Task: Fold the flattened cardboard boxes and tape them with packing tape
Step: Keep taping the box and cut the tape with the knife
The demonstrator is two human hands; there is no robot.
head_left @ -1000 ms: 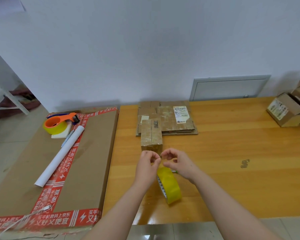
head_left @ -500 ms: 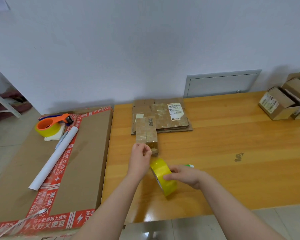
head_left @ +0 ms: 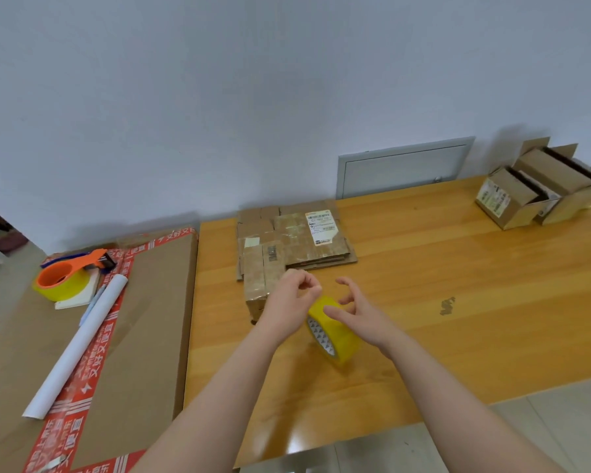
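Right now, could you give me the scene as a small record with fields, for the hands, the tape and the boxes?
tape roll: yellow, on edge on the table
left hand: fingers curled above the roll; content unclear
right hand: thumb on the roll, other fingers off it
small box: folded, behind left hand
flat boxes: stacked behind small box
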